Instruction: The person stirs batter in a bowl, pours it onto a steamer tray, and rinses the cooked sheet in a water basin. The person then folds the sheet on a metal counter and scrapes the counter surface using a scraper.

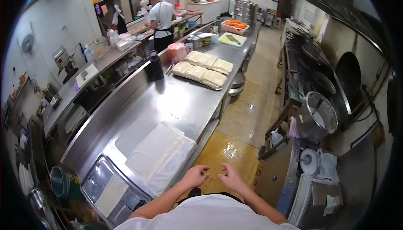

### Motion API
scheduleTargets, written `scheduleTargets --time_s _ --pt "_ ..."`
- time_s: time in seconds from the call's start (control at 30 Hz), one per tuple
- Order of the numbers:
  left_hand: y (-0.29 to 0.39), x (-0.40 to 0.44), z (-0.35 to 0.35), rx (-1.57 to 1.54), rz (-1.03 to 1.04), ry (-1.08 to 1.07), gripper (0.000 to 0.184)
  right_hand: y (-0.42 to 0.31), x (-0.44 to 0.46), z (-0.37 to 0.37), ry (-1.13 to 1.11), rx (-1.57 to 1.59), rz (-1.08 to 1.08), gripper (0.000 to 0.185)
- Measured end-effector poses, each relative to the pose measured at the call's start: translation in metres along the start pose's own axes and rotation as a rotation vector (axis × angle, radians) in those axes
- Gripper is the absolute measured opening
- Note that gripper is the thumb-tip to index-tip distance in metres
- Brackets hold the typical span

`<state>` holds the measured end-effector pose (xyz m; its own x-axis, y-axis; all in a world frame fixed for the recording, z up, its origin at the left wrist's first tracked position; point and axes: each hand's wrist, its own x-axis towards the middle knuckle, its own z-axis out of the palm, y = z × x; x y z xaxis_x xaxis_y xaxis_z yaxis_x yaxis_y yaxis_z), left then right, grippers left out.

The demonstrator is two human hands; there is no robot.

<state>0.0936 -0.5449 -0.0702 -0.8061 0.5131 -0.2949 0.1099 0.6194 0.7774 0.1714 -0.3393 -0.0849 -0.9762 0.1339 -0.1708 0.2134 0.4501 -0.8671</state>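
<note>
My left hand and my right hand hang apart in front of my body, above the wet floor. The fingers of both are loosely curled, with small gaps between thumb and fingertips, and I see nothing in them. Left of my left hand, thin white sheets lie flat on the steel counter, over a translucent layer. A metal tray at the near end holds one pale rectangular sheet. Farther along, several plump, pale rectangular packs sit in two rows on another tray.
A dark bottle stands by the counter's raised back edge. Beyond are a cutting board with a knife and a tub of carrots. A large pot and woks line the right side. A co-worker stands at the left bench.
</note>
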Motion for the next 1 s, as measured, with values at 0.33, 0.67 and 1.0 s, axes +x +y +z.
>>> scheduleTargets --time_s 0.33,0.67,1.0 --pt "-0.172 -0.069 -0.055 0.503 -0.218 0.321 0.058 -0.051 0.052 0.118 -0.283 -0.169 -0.096 0.056" --pt "-0.202 -0.085 -0.037 0.414 -0.072 0.506 0.018 -0.070 0.077 0.183 -0.466 -0.305 -0.260 0.059" --pt "-0.219 -0.080 -0.038 0.306 -0.125 0.568 0.013 -0.071 0.080 0.180 -0.528 -0.311 -0.276 0.060"
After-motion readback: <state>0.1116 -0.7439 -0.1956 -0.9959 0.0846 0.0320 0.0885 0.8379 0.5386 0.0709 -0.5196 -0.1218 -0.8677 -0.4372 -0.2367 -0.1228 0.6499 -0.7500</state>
